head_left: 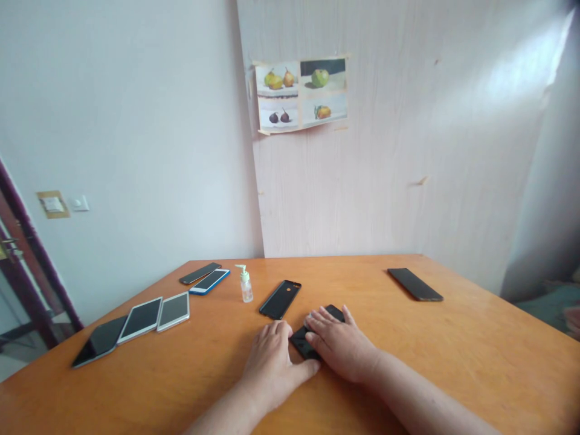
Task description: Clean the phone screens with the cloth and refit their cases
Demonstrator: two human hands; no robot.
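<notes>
A black phone (301, 342) lies on the table in front of me, partly hidden by both hands. My left hand (270, 356) steadies it at its left side, the thumb at the near corner and the fingers curled by the far edge. Across the phone's screen rests my right hand (338, 341), fingers pressed down and close together. A small pale piece (310, 318) shows at those fingertips; I cannot tell what it is. Just beyond my hands is an empty black phone case (281, 299) with a camera cut-out. A clear pump bottle (246, 286) stands upright left of the case.
Several phones lie on the left of the wooden table (190, 386), among them a white phone (141, 319), a smaller white phone (174, 312), a blue-edged phone (209, 281) and a dark phone (100, 341). Another dark phone (414, 284) lies far right. Walls border the back.
</notes>
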